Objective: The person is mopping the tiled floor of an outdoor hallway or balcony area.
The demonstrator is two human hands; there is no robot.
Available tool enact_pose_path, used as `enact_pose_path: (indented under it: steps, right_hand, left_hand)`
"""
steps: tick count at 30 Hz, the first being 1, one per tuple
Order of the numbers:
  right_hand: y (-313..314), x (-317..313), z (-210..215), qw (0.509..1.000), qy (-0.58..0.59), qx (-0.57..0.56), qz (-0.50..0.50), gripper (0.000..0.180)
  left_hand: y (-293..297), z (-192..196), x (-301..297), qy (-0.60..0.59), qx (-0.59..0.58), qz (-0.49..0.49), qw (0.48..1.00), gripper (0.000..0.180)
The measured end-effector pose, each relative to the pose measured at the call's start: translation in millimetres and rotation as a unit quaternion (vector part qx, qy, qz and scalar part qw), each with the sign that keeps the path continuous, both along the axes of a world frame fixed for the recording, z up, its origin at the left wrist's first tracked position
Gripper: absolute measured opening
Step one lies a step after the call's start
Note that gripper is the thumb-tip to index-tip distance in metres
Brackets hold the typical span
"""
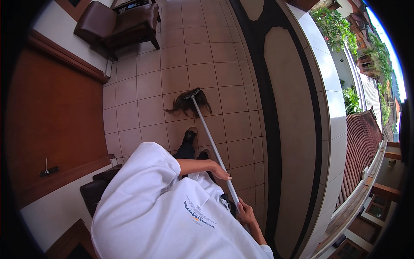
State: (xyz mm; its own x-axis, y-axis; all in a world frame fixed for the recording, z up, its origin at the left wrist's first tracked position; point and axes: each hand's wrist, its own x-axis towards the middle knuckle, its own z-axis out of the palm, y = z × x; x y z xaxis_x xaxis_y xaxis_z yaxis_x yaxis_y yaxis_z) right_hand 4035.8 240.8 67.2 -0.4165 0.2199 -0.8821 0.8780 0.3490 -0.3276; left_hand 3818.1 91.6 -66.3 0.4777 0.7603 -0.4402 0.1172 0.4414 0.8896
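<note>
A mop with a dark stringy head (pixel 190 102) rests on the beige tiled floor (pixel 202 52), and its long pale handle (pixel 209 136) slants down toward me. My left hand (pixel 221 172) grips the handle partway up, reaching out from a white sleeve. Lower down, my right hand (pixel 246 211) is closed around the handle's upper end. My white shirt (pixel 151 211) fills the lower middle of the view. My feet in dark shoes (pixel 189 136) stand just behind the mop head.
A brown padded chair (pixel 129 23) stands at the top left beside a wooden door (pixel 51 112). A dark seat (pixel 92 192) sits close behind me. A low balcony wall with dark trim (pixel 293 108) runs along the right, with red roof tiles (pixel 362 142) and plants (pixel 336 26) beyond.
</note>
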Motion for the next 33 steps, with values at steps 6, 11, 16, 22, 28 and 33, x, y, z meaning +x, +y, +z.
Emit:
enact_pose_path:
  steps: [6,11,16,22,28,33]
  right_hand:
    - [-72.1,-126.7,-86.2,0.988,0.138,0.021,0.060,0.041]
    - [-137.0,-286.6,-90.7,0.997,0.073,-0.007,0.014,0.039]
    - [-149.1,-358.6,-123.5,0.996,0.076,-0.042,-0.013,0.037]
    - [-131.8,-331.1,-118.0,0.997,0.064,-0.039,0.011,0.039]
    - [-105.1,-199.3,-84.6,0.997,0.065,-0.041,0.026,0.040]
    - [-70.8,-57.5,-57.8,0.995,0.063,-0.072,0.024,0.041]
  left_hand:
    - [-50.4,-69.9,-83.6,0.209,-0.141,0.119,0.960,0.075]
    - [-92.5,-50.5,-185.5,0.328,-0.268,0.282,0.861,0.082]
    - [-108.0,-57.1,-248.7,0.337,-0.259,0.404,0.810,0.081]
    - [-97.0,-59.0,-219.2,0.330,-0.275,0.385,0.817,0.080]
    - [-68.3,-33.5,-93.5,0.340,-0.253,0.284,0.860,0.084]
    - [-34.9,4.5,6.5,0.271,-0.228,0.089,0.931,0.078]
